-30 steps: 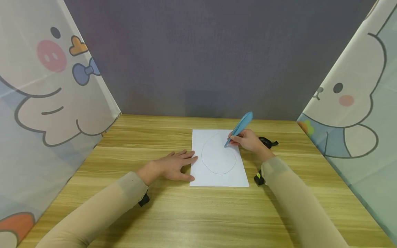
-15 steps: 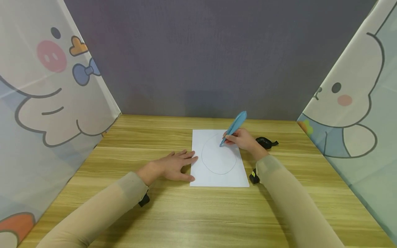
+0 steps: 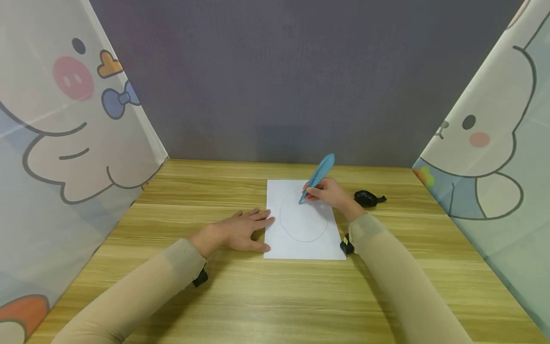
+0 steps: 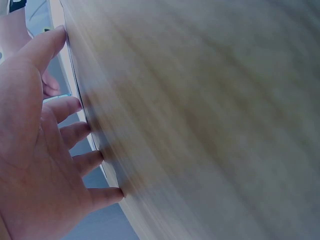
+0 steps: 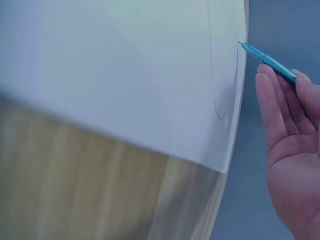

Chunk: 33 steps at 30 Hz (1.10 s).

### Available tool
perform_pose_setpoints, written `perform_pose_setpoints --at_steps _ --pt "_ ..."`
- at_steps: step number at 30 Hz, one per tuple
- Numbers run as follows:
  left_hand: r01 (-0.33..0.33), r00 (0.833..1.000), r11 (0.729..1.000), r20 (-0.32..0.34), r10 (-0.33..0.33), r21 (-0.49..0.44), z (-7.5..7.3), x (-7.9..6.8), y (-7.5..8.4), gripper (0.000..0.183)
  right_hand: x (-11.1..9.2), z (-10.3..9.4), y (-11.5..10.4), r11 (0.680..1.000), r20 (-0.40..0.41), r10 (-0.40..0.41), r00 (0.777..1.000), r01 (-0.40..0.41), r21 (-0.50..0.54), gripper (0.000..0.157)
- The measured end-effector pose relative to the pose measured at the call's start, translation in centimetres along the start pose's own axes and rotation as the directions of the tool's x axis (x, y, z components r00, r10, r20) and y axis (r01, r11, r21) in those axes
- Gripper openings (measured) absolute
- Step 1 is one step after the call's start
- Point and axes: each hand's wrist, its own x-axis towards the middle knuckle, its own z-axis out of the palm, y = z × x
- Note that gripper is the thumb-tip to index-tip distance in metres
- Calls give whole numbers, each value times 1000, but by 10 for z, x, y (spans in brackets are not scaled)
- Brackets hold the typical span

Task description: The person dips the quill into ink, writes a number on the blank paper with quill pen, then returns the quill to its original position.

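A white sheet of paper (image 3: 279,248) lies on the wooden table, bearing a thin, rounded pencil-like outline whose upper right is covered by a hand. My right hand (image 3: 333,193) pinches a blue pen (image 3: 320,172) topped by a broad feather-like end, its tip down at the paper inside the outline in the head view. From the right wrist, the pen's slim teal barrel (image 5: 272,66) shows between thumb and fingers, tip at the sheet. At the sheet's left edge rests my left hand (image 3: 245,231), fingers spread; in the left wrist view its fingertips (image 4: 82,131) touch the surface.
Just right of my right hand lies a small black rounded object (image 3: 366,198) with a short tail. Cartoon-printed cloths (image 3: 86,157) flank the table on both sides, and a grey panel (image 3: 283,86) stands behind it.
My right hand and the pen have shifted left across the upper part of the paper, by small steps. The left hand and the sheet stay in place.
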Motion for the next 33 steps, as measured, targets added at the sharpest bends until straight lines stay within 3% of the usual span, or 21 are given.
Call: perform_pose_setpoints --at_steps 23,33 --pt "-2 1000 1000 -3 2 10 0 0 1 93 8 19 -8 998 24 -55 998 55 -14 25" --pt "-3 1000 1000 -4 3 21 0 1 1 92 10 26 -11 999 39 -43 998 44 -30 24"
